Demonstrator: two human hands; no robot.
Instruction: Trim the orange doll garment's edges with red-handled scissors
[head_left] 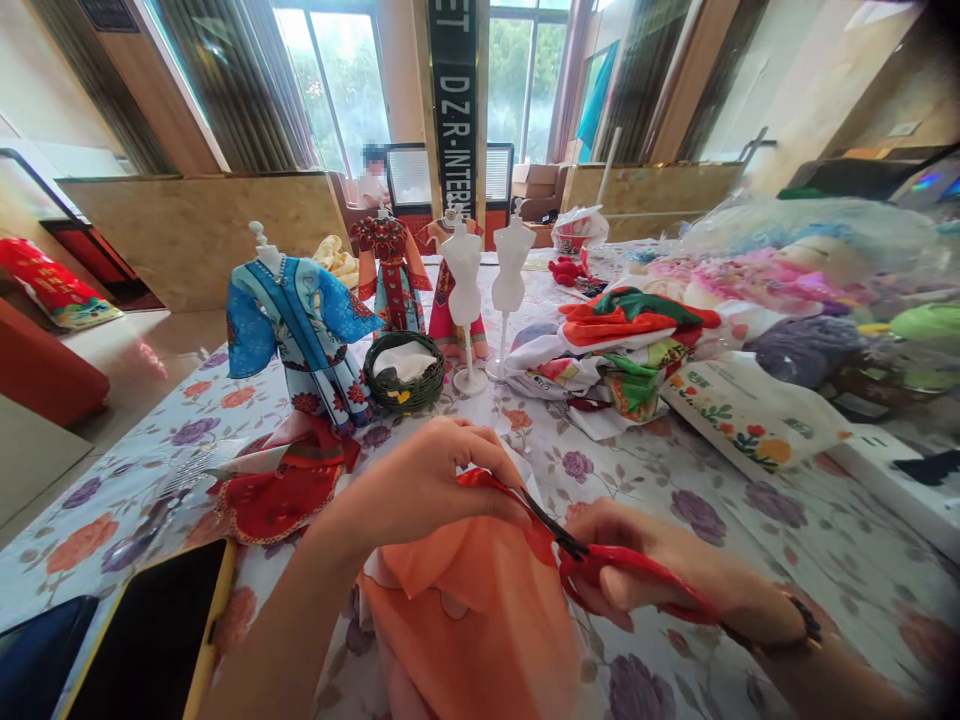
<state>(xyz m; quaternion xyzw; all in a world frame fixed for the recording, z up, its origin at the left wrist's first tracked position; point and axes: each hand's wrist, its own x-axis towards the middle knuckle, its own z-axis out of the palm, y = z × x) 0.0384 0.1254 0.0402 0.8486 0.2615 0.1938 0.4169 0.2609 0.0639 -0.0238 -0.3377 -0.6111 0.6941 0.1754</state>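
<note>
Orange and red fabric point(480, 610) hangs down in front of me, its upper edge pinched in my left hand point(442, 480). My right hand point(637, 560) grips a pair of scissors point(637, 575) with red handles and dark blades. The blades point up and left and touch the red edge of the fabric close to my left fingertips. How far the blades are parted is hard to make out. Left of my left hand lies a red embroidered cloth piece point(285, 490) with a gold trim.
Behind my hands stand a doll form in a blue robe point(292, 310), a dark basket point(405, 372) and bare white mannequins point(461, 280). Folded fabrics point(630, 340) and bagged goods point(810, 270) are piled at right. Phones point(154, 630) lie front left. A person point(373, 180) sits far back.
</note>
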